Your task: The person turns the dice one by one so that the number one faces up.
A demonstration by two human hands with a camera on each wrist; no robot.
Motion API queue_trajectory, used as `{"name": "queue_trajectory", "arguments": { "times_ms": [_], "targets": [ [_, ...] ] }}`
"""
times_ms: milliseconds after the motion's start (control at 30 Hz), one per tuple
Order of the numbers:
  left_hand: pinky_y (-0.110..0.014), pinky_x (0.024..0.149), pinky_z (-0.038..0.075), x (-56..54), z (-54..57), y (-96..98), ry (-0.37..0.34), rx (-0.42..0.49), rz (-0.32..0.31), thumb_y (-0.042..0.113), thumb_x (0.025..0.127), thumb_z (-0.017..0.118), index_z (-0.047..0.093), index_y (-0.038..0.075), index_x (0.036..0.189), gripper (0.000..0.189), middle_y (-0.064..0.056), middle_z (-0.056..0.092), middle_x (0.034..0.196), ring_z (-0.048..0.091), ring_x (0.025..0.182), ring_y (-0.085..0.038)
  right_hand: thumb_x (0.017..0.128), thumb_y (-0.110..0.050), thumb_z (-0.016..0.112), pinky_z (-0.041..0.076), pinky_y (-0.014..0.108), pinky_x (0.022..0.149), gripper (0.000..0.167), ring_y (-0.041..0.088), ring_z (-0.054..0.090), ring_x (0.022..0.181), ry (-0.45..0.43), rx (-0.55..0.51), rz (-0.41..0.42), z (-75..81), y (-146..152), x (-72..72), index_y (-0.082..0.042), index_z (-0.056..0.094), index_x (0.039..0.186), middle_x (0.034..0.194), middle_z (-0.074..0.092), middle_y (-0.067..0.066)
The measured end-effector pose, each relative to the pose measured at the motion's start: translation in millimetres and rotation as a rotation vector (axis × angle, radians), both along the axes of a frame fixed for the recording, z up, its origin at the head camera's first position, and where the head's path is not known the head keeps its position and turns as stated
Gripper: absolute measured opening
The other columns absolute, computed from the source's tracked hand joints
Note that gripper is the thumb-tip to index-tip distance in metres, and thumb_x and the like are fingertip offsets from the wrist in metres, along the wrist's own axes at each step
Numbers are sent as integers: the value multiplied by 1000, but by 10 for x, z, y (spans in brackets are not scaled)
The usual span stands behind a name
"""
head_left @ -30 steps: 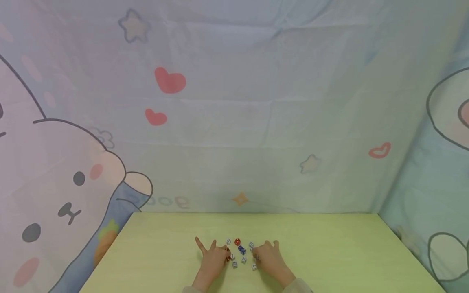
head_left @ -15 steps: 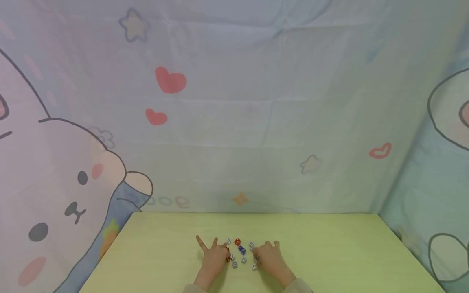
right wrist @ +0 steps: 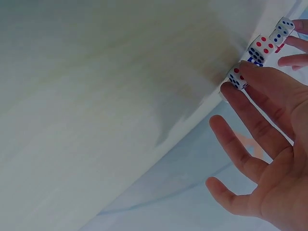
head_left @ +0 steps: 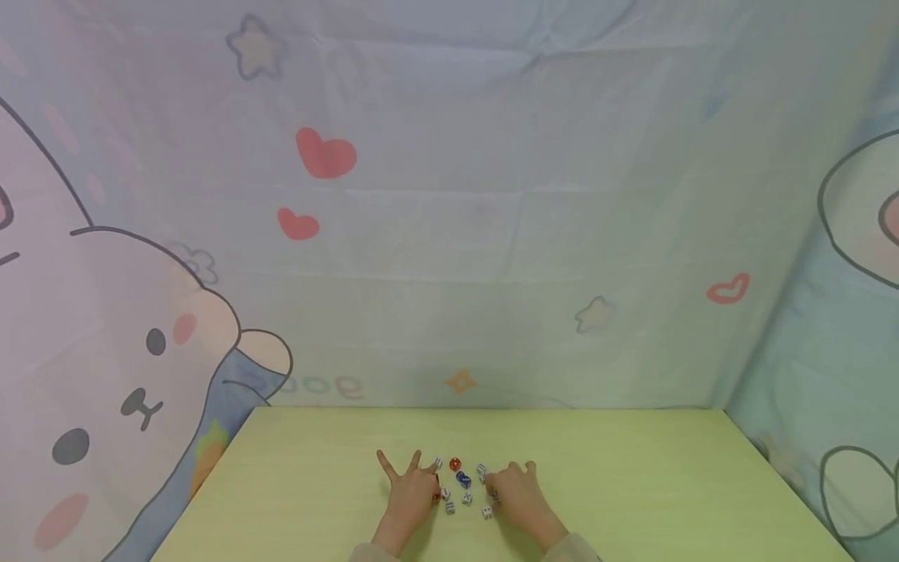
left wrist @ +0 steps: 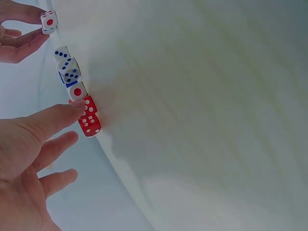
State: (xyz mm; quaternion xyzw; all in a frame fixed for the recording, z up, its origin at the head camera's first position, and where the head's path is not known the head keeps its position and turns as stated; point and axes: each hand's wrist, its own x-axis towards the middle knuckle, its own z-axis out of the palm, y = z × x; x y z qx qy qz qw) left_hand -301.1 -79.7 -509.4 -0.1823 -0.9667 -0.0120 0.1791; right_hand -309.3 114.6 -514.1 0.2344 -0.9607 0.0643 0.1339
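My left hand [head_left: 409,499] is on the left of a loose group of dice, thumb tip against a red die [left wrist: 89,105] with white pips. Its forefinger is mostly hidden behind the die, and other fingers spread away. A second red die [left wrist: 90,125] is right beside that one. On the group's right side, my right hand [head_left: 518,499] pinches a white die [right wrist: 237,77] between thumb and fingers, its remaining fingers held apart. Between the hands lie blue dice [head_left: 464,480], a red die [head_left: 455,464] and several white dice, including one [head_left: 467,498] in the middle.
The dice rest on a pale yellow-green table [head_left: 632,468]. Behind it hangs a printed cloth [head_left: 449,312] with hearts, stars and a cartoon animal. White dice also lie at the front, one near the left hand [head_left: 450,508] and one near the right [head_left: 488,512].
The left hand's spread fingers have shifted slightly upward and right. The right hand and the dice between the hands look the same.
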Motion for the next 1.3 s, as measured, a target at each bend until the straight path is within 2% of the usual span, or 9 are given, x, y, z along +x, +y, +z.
{"name": "queue_trajectory", "arguments": {
  "times_ms": [233, 467, 733, 1000, 1300],
  "targets": [
    [-83, 83, 5, -24, -11, -21, -23, 39, -17, 17, 65, 72, 68, 22, 61, 8, 2, 65, 112, 47, 119, -37, 66, -19, 72, 40, 47, 73, 15, 10, 45, 62, 2, -45, 15, 19, 25, -7, -17, 60, 74, 66, 63, -6],
    [-83, 82, 5, -12, -3, -26, -40, 41, 0, 20, 64, 73, 69, 24, 66, 6, 2, 65, 112, 46, 120, -36, 66, -19, 72, 39, 47, 73, 23, 9, 46, 67, -46, -105, 24, 30, 60, -39, -20, 68, 88, 71, 66, -8],
    [-83, 83, 7, 18, 0, -15, -42, 70, 14, 19, 63, 73, 69, 22, 64, 5, 2, 66, 110, 47, 119, -37, 65, -18, 73, 40, 51, 74, 16, 9, 45, 67, -45, -115, 29, 27, 90, -56, -20, 68, 80, 74, 67, -8],
    [-83, 83, 9, 40, 14, 1, -39, 66, 17, 20, 63, 73, 68, 22, 62, 5, 2, 67, 106, 49, 117, -38, 63, -19, 75, 41, 58, 77, 18, 12, 48, 69, -45, -84, 26, 29, 106, -29, -22, 65, 78, 73, 64, -5],
    [-83, 81, 9, 36, 29, 4, -16, 47, 22, 14, 67, 71, 67, 23, 60, 12, 2, 68, 103, 51, 115, -37, 63, -18, 75, 37, 63, 79, 18, 14, 47, 70, 15, -42, 25, 1, 107, -47, -23, 68, 79, 70, 65, -5]
  ]
}}
